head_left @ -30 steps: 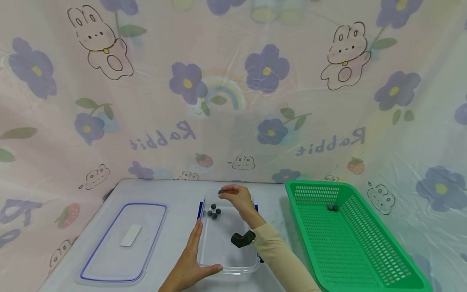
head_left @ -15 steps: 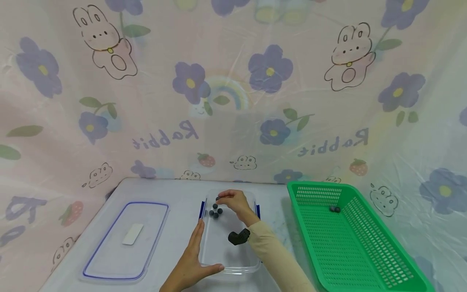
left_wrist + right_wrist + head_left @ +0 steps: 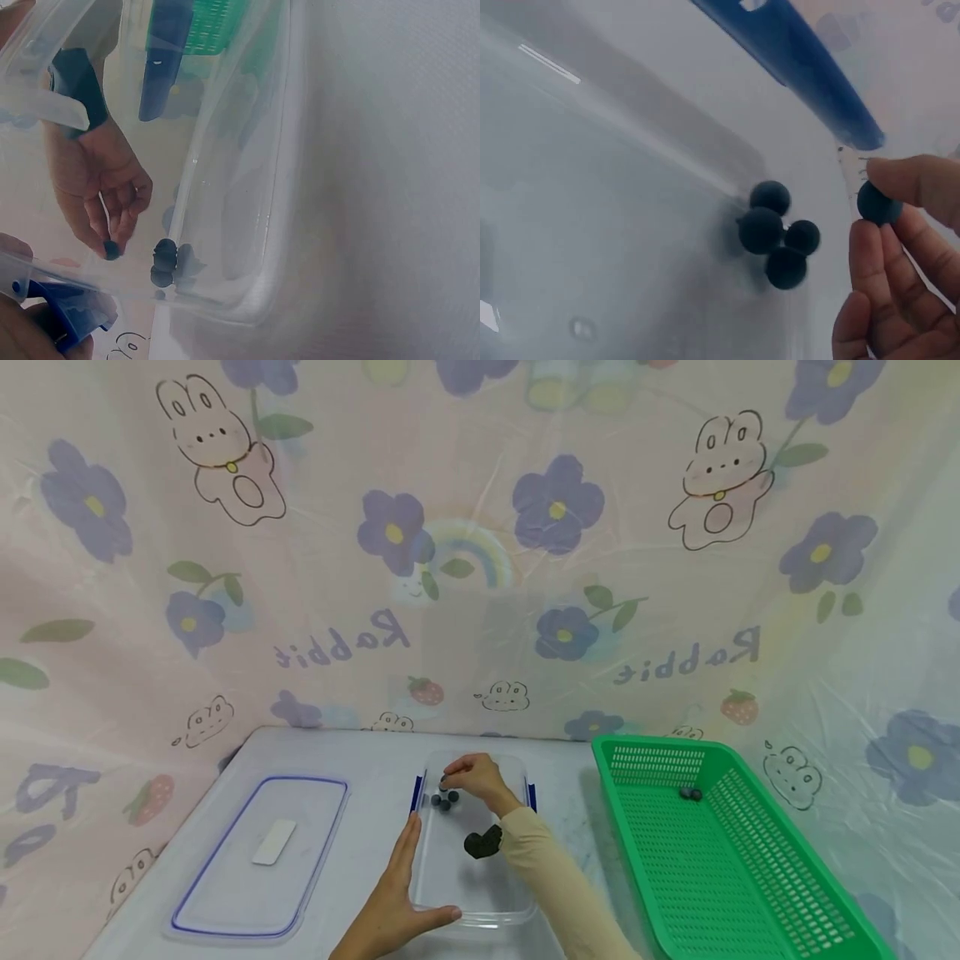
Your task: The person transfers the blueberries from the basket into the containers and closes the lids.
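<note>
Head: left hand (image 3: 393,893), fingers straight, thumb spread apart, at near left corner of clear rectangular plastic container (image 3: 487,917) on white worktop (image 3: 375,810). Right hand (image 3: 480,781) over container's far left corner. Clear blue-rimmed lid (image 3: 232,893) toward worktop's left edge. Green plastic mesh basket (image 3: 697,877) at worktop's right edge, two dark balls (image 3: 686,793) near basket's far edge.

Left wrist: right hand's fingertips clamped on small round dark-blue ball (image 3: 112,250).

Right wrist: same pinch; four loose dark-blue balls (image 3: 761,230) clustered, inside container.

Lid (image 3: 243,885) left, basket (image 3: 720,868) right (box (image 3: 472,885) between)
</note>
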The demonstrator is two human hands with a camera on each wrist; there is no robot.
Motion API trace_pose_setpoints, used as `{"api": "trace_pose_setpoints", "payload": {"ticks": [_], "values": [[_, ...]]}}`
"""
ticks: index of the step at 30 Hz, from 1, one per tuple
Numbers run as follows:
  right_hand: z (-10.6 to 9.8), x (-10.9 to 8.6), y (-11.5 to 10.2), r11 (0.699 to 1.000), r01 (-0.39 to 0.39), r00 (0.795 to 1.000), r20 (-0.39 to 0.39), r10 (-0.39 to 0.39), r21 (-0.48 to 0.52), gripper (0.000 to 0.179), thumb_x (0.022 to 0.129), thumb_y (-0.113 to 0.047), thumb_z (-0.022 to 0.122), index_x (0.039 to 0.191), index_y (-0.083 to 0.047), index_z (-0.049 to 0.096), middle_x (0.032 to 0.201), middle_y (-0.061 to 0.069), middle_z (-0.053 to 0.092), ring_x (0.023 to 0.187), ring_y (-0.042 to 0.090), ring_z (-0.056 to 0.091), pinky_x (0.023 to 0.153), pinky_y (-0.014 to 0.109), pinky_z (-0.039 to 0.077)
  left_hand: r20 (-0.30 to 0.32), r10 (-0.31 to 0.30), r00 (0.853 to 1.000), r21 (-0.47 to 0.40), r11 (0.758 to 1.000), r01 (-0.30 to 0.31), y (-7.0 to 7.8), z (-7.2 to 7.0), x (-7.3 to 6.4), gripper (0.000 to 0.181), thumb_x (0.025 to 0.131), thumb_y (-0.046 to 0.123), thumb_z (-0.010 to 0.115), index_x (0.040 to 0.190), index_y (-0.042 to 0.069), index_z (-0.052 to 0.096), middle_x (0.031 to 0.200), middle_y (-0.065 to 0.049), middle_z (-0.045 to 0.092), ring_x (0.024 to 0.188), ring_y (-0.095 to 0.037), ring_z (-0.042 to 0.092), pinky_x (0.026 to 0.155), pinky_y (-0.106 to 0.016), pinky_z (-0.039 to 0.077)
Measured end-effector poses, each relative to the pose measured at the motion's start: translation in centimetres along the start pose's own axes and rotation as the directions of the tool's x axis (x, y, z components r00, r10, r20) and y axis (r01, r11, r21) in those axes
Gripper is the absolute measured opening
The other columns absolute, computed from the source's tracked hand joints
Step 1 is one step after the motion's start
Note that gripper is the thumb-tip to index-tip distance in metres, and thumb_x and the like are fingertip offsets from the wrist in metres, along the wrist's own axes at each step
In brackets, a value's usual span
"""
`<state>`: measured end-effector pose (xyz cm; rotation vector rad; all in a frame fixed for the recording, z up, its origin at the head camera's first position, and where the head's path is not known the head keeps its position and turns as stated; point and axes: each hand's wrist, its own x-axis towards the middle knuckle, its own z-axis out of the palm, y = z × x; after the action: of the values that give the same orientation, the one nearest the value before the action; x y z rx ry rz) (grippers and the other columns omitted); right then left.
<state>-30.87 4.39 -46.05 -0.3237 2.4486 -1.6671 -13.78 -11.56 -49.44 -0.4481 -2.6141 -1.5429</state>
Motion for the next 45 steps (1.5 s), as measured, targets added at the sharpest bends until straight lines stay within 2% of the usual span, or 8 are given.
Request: {"api": "trace_pose_setpoints", "payload": {"ticks": [7, 13, 18, 28, 45], "values": [[1.8, 0.3, 0.9, 0.998, -0.048, 0.998, -0.043, 0.046, -0.043, 0.018, 0.071, -0.005, 0.083, 0.086, -0.006, 0.074, 0.075, -0.001, 0.069, 0.071, 0.013, 0.063, 0.067, 0.029, 0.05, -0.005, 0.022, 1.0, -0.02, 1.0, -0.022, -0.1, 0.0, -0.1, 0.123, 0.07, 0.041, 0.087, 0.157, 0.01, 0.005, 0.162, -0.01, 0.001, 0.144, -0.032, 0.008, 0.105, -0.064, 0.025], [2.8, 0.5, 1.7, 0.998, -0.05, 0.994, -0.096, 0.045, -0.047, 0.02, 0.07, -0.005, 0.085, 0.087, -0.005, 0.074, 0.073, -0.002, 0.069, 0.068, 0.011, 0.062, 0.061, 0.025, 0.047, -0.008, 0.026, 1.0, -0.019, 0.999, -0.026, 0.0, 0.0, -0.1, 0.123, 0.069, 0.041, 0.087, 0.156, 0.009, 0.006, 0.162, -0.009, 0.002, 0.144, -0.03, 0.008, 0.106, -0.063, 0.024], [2.8, 0.3, 1.8, 0.999, -0.031, 0.995, -0.1, 0.028, -0.032, 0.02, 0.071, -0.006, 0.084, 0.087, -0.004, 0.073, 0.073, -0.001, 0.069, 0.068, 0.011, 0.062, 0.064, 0.026, 0.048, -0.006, 0.028, 1.0, -0.022, 0.999, -0.028, 0.0, 0.0, -0.2, 0.123, 0.07, 0.041, 0.087, 0.156, 0.008, 0.007, 0.162, -0.009, 0.002, 0.144, -0.029, 0.008, 0.107, -0.061, 0.023], [2.9, 0.3, 2.2, 0.996, 0.01, 0.995, -0.1, -0.019, -0.086, 0.02, 0.071, -0.005, 0.084, 0.089, -0.005, 0.074, 0.076, -0.002, 0.069, 0.069, 0.01, 0.063, 0.069, 0.029, 0.051, -0.014, 0.041, 0.999, -0.01, 0.999, -0.041, 0.0, 0.1, -0.2, 0.122, 0.07, 0.041, 0.087, 0.156, 0.007, 0.007, 0.162, -0.011, 0.003, 0.144, -0.029, 0.009, 0.107, -0.061, 0.023], [2.8, 0.3, 1.6, 0.997, 0.032, 0.99, -0.132, -0.041, -0.071, 0.023, 0.072, -0.004, 0.082, 0.092, 0.0, 0.073, 0.078, 0.0, 0.069, 0.069, 0.012, 0.063, 0.062, 0.027, 0.051, -0.027, 0.046, 0.999, 0.014, 0.999, -0.045, 0.0, 0.2, -0.1, 0.123, 0.07, 0.042, 0.086, 0.157, 0.01, 0.004, 0.161, -0.014, 0.004, 0.142, -0.039, 0.013, 0.102, -0.065, 0.028]]}}
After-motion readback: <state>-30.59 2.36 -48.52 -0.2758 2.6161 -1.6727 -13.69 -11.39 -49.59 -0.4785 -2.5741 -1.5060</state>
